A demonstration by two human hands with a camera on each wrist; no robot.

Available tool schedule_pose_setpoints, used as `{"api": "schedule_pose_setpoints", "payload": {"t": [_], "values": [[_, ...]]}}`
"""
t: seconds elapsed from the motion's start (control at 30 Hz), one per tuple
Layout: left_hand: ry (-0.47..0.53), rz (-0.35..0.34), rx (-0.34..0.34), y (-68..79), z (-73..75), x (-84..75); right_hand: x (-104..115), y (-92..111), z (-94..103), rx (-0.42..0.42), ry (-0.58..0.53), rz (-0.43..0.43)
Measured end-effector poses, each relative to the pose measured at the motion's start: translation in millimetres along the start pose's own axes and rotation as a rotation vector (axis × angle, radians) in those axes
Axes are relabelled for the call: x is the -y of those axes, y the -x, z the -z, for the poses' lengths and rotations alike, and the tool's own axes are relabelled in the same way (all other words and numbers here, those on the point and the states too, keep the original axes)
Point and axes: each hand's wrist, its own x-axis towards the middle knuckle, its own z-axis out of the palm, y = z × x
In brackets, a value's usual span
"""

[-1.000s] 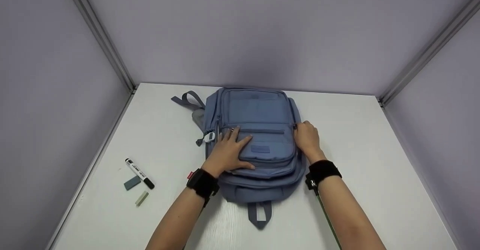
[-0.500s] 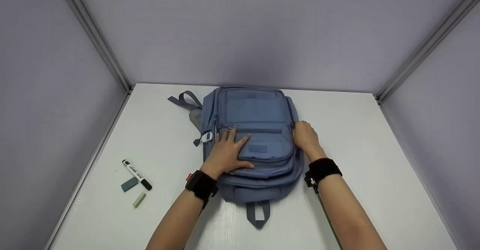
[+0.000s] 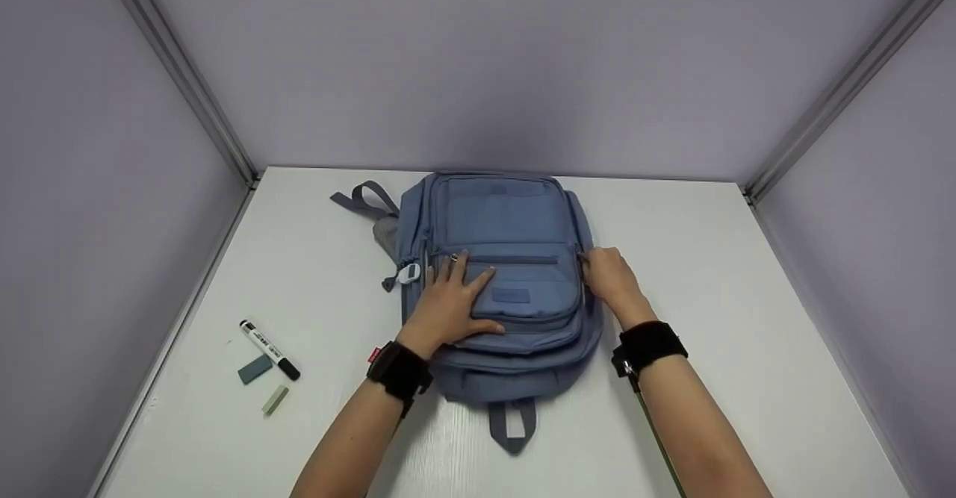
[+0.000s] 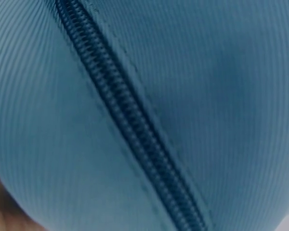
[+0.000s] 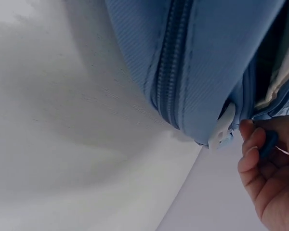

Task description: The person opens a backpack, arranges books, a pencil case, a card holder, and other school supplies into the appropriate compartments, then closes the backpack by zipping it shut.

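Note:
A blue backpack (image 3: 505,214) lies on the white table, its top handle loop towards me. My left hand (image 3: 447,310) rests on its front pocket with the fingers spread. At the backpack's right side, my right hand (image 3: 614,283) pinches a small blue zipper pull (image 5: 269,144) between thumb and curled fingers. Beside that hand, the right wrist view shows a compartment gaping, with a pale lining (image 5: 285,72) inside. Only blue cloth and a closed zipper (image 4: 130,113) fill most of the left wrist view.
To the left on the table lie a black-and-white marker (image 3: 269,349), a grey-blue block (image 3: 255,369) and a small pale green block (image 3: 275,400). A white tag (image 3: 408,273) hangs at the backpack's left side. Grey panels (image 3: 478,65) stand around the table.
My right hand has shifted slightly towards me along the backpack's right side, still pinching the zipper pull. My left hand stays spread in place. The whole head view has drifted a little.

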Motion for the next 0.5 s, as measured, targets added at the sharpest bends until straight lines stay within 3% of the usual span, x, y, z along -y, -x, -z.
{"api": "schedule_pose_setpoints", "payload": {"t": [0.3,0.5], "values": [[0.001,-0.006,-0.017,-0.4,-1.4,0.9,-0.9,13.0,5.0,0.075,0.014,0.083],[0.002,-0.005,-0.015,-0.4,-4.4,1.6,2.0,29.6,13.7,0.176,-0.002,0.046]]}}
